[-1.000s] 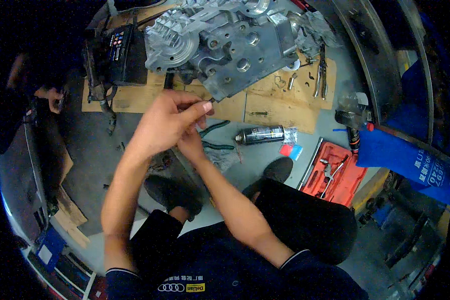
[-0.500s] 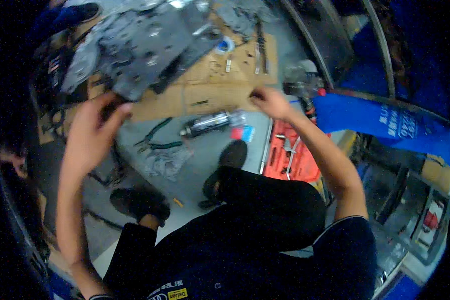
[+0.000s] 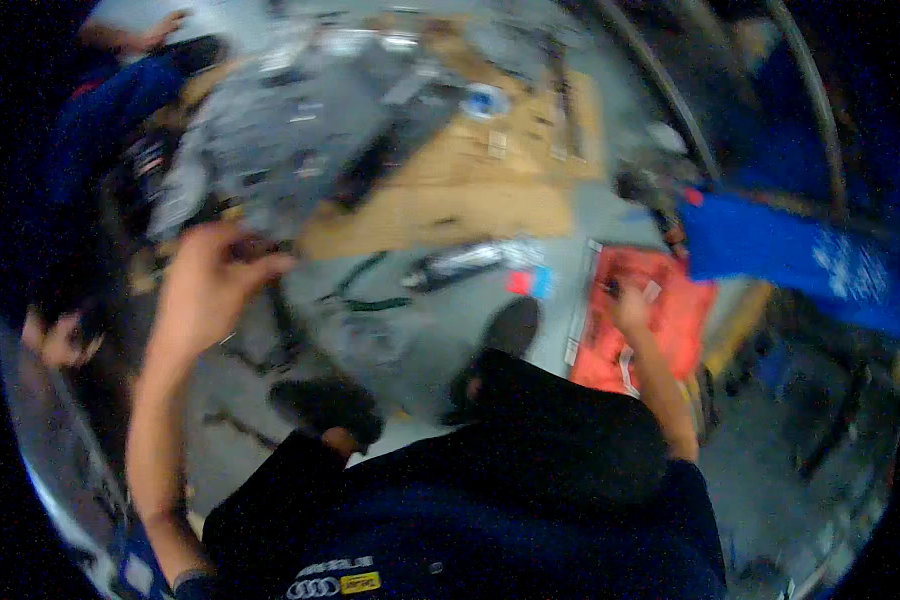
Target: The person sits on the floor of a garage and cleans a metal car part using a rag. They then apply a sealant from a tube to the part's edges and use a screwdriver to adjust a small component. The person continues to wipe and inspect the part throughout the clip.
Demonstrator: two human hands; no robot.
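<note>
My left hand (image 3: 208, 285) is at the near corner of a large grey metal part (image 3: 280, 135), with thumb and fingers curled toward each other. Something dark shows by those fingers, too blurred to name. At the right, my right hand (image 3: 630, 308) reaches over an open red tool case (image 3: 610, 370); motion smears its fingers. Pale tools lie in the case's recesses. Between my hands, a dark cylindrical canister (image 3: 460, 262) lies on the grey floor beside pliers with dark green handles (image 3: 380, 303).
Brown cardboard (image 3: 440, 215) lies under the metal part, with a blue-and-white roll (image 3: 485, 101) on it. Another person's hand (image 3: 65, 340) shows at the left, and a dark-clothed person (image 3: 120, 120) is at the upper left. A blue sheet (image 3: 790, 250) hangs on a metal frame at the right.
My right hand has moved from above the cardboard's near edge, right and back toward me, over the red tool case. My left hand stays near the metal part's corner. The whole view has shifted.
</note>
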